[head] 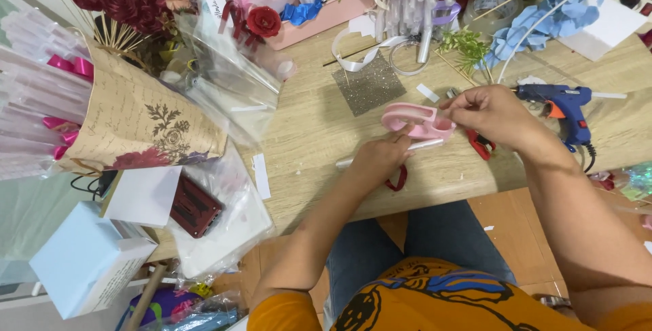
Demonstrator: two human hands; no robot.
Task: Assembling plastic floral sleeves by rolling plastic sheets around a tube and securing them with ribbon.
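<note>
We are taking the pink tape dispenser (415, 120) as our landmark; it is sitting just above the wooden table (305, 127), held between the 2 hands.

Nearest the wearer, we are noting the left hand (382, 158) coming up from below the dispenser. Its fingers are curled together and its fingertips are pressing against the dispenser's lower left edge, steadying it. Whether it is also pinning the white stick (387, 152) lying just beneath the dispenser, we cannot tell. A dark red ribbon loop (398, 179) is hanging below that hand.

The dispenser's long axis is running left to right, roughly level, with its rounded end to the left and its open end to the right. It lies directly beyond the left hand and directly left of the right hand, so both are equally close and both are touching it.

The right hand (492, 115) is meeting the dispenser's right end. Thumb and forefinger are pinching together at that end, seemingly on something thin such as a strip of tape; the strip itself is too small for us to confirm. Red-handled scissors (481, 144) are lying just below this hand.

Right of the dispenser, well apart, a blue glue gun (567, 103) is resting on the table. Beyond the dispenser, a square of silver glitter sheet (370, 85) is lying near. Far left, a kraft-paper bouquet wrap (139, 124) is lying on its side.
</note>
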